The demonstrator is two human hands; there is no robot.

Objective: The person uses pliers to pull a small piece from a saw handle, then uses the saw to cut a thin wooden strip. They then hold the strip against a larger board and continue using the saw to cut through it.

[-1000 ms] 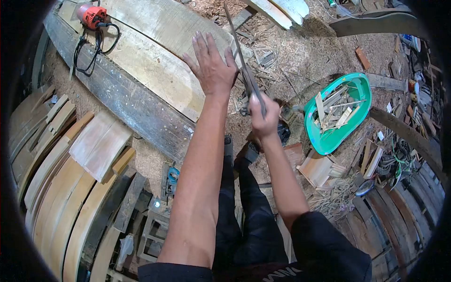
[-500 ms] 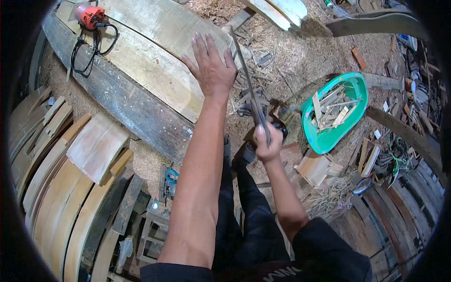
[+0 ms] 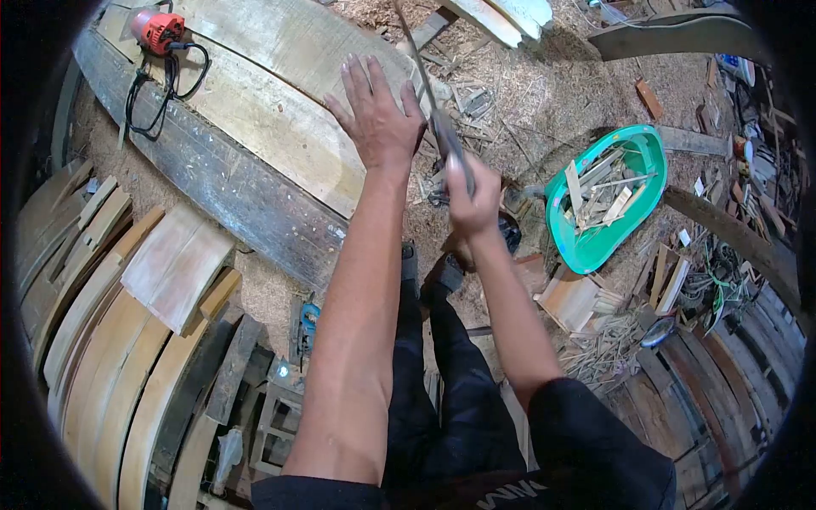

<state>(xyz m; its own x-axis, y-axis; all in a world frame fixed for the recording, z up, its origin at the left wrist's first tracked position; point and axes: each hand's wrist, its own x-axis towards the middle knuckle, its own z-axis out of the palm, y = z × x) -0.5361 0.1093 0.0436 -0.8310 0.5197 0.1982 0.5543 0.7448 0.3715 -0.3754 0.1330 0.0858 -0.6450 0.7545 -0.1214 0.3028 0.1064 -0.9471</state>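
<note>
My left hand (image 3: 382, 123) presses flat with spread fingers on the end of a pale wooden board (image 3: 297, 55). In my right hand (image 3: 476, 202) is a handsaw (image 3: 445, 132), gripped by its handle. Its blade is seen nearly edge-on, pointing away from me along the board's right end. Whether the teeth touch the wood cannot be made out. Beside this board lies another pale board (image 3: 280, 132), both resting on a worn dark plank (image 3: 229, 183).
A red power tool (image 3: 157, 32) with a black cord sits on the boards' far left. Right of my feet stands a green tub (image 3: 578, 259) of wood scraps. Curved wooden pieces (image 3: 93, 374) are stacked at lower left. Shavings (image 3: 544, 93) cover the floor.
My right hand and the handsaw have moved forward and slightly left, away from my body. My left hand stays on the board.
</note>
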